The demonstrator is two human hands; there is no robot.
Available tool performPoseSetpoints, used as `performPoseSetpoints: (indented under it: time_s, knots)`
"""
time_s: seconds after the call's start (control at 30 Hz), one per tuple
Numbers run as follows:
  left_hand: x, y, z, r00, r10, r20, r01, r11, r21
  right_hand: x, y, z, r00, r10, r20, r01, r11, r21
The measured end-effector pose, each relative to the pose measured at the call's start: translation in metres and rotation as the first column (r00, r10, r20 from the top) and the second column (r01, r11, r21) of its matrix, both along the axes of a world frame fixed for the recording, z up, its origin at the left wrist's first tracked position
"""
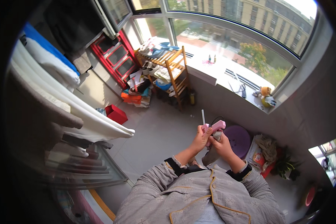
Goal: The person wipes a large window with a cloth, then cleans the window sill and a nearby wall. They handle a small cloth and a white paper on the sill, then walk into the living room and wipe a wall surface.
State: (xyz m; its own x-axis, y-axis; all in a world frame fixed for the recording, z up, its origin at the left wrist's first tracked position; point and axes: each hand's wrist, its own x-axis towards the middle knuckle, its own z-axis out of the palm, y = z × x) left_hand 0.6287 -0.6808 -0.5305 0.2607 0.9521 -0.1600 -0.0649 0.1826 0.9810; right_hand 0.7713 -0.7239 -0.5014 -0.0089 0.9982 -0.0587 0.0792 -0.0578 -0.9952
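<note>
Before my chest I hold a pink hot glue gun [219, 125] in my left hand [199, 142], whose thumb presses on its body. A whitish glue stick [203, 116] juts up from it, away from me. A thin black cord [216, 118] loops beside the gun. My right hand [222, 143] pinches a small grey piece [217, 135], perhaps cloth, close against the gun. The fingers of both hands nearly meet, and they hide the gun's lower part.
A purple plastic stool or basin [237, 141] stands on the floor just right of my hands. A wooden rack [172, 71] with shoes stands by the windowsill [205, 65]. Left are hanging clothes [72, 103] and a red box [116, 114]; a potted plant [287, 166] is at right.
</note>
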Motion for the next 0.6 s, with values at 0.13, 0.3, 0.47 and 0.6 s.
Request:
performPoseSetpoints:
  time_s: [0.13, 0.3, 0.47, 0.6]
  knots:
    - [0.103, -0.039, 0.034, 0.965, -0.244, 0.093, 0.256, 0.953, -0.16, 0.093, -0.07, 0.036, 0.938, -0.277, 0.208, 0.266, 0.961, 0.077]
    - [0.245, -0.095, 0.039, 0.897, -0.442, 0.021, 0.442, 0.895, -0.061, 0.213, -0.172, 0.041, 0.708, -0.541, 0.455, 0.545, 0.827, 0.135]
    - [0.361, -0.147, 0.054, 0.826, -0.528, 0.198, 0.558, 0.815, -0.153, 0.291, -0.276, 0.051, 0.48, -0.83, 0.285, 0.828, 0.536, 0.167]
    - [0.438, -0.178, 0.043, 0.608, -0.793, -0.016, 0.793, 0.609, -0.032, 0.344, -0.305, 0.068, 0.312, -0.874, 0.372, 0.731, 0.471, 0.494]
